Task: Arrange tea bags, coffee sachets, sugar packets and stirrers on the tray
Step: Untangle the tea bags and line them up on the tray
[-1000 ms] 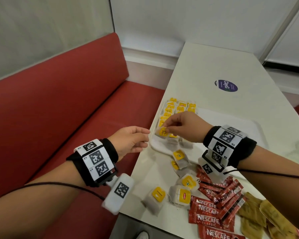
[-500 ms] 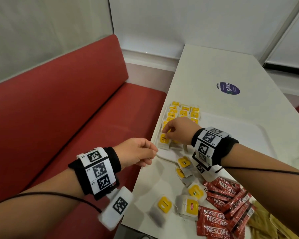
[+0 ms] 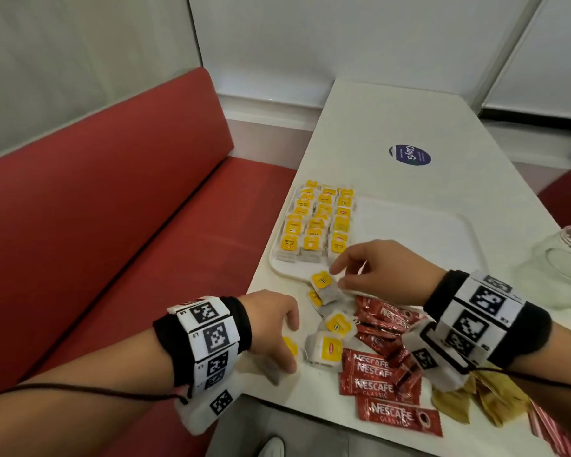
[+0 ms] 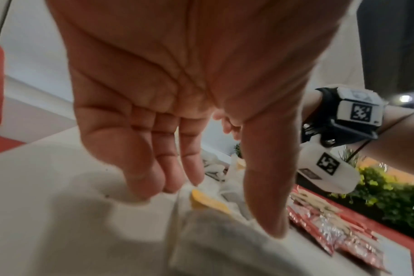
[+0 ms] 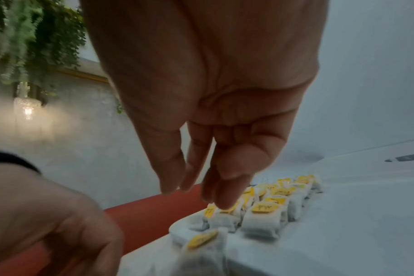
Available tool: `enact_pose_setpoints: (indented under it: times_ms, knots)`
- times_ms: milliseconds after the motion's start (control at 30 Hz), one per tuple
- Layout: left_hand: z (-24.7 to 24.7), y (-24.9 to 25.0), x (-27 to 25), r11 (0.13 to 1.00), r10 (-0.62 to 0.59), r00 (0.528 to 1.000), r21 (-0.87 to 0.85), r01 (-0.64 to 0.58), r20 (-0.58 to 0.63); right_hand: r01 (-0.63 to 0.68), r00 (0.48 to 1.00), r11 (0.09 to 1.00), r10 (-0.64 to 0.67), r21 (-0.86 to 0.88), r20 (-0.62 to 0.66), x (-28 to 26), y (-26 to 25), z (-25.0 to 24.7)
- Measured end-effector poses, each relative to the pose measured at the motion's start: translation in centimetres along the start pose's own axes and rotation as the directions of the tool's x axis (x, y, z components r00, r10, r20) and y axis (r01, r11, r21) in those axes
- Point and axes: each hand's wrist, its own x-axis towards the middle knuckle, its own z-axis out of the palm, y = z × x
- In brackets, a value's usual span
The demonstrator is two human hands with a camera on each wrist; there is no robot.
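Observation:
A white tray [image 3: 419, 232] holds three rows of yellow-tagged tea bags [image 3: 317, 222] at its left end. Several loose tea bags [image 3: 327, 347] lie on the table in front of it. My right hand [image 3: 338, 277] hovers at the tray's near edge, thumb and forefinger just apart over one loose tea bag [image 3: 323, 285]. The right wrist view shows the right hand [image 5: 194, 196] with straight fingers and nothing held. My left hand [image 3: 292, 346] reaches down over the nearest-left tea bag [image 4: 208, 201]; the left hand [image 4: 213, 207] has straight fingers spread either side of it.
Red Nescafe sachets [image 3: 376, 380] are piled at the front of the white table [image 3: 393, 120], with brown sugar packets [image 3: 495, 404] and striped sticks [image 3: 548, 433] to their right. A glass mug [image 3: 567, 265] stands right of the tray. A red bench [image 3: 112, 225] runs along the left.
My right hand left a tea bag in the tray rows and drew back to the tray's near edge. My left hand moved from beside the table onto it, its fingers uncurling over a loose bag.

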Motion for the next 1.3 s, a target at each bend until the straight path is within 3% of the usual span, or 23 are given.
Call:
enact_pose_setpoints:
  times_ms: [133,267,533,733,867,1033,1133,1300]
  knots:
    - [0.8,1.2,-0.6,0.992,-0.048,0.998,0.114,0.051,-0.030,0.018,0.992,0.987,0.002,-0.162,0.124,-2.6,-0.1,1.4]
    - [1.3,2.0,-0.8,0.992,-0.059,0.996,0.107,0.066,-0.072,0.031,0.987,0.977,0.004,-0.213,0.162,-3.6,-0.3,3.0]
    - [1.6,1.4,-0.7,0.994,-0.047,0.982,-0.109,0.028,-0.180,0.017,0.986,0.971,0.024,-0.238,0.167,-3.0,-0.7,4.0]
    - [0.8,1.4,-0.2,0.928,-0.058,0.947,-0.366,-0.065,-0.315,-0.022,0.989,0.977,0.052,-0.211,0.138,-2.7,-0.6,4.0]
    - [0.8,2.5,0.4,0.899,-0.055,0.977,-0.437,-0.041,-0.205,-0.023,0.997,0.992,0.033,-0.128,0.076,-2.6,-0.3,3.6]
    - [1.5,3.7,1.7,0.983,-0.117,0.975,-0.163,0.087,-0.187,-0.028,1.000,0.999,0.028,0.026,0.011,-2.5,0.3,3.0]
    - [1.5,3.9,2.4,0.994,-0.103,0.980,-0.052,0.096,-0.168,-0.025,0.999,0.989,0.030,0.145,-0.032,-2.6,0.6,2.4]
    - [-0.5,3.5,1.9,0.978,-0.019,0.991,-0.208,-0.009,-0.132,-0.010,0.989,0.944,0.058,0.330,-0.138,-2.2,1.4,0.5]
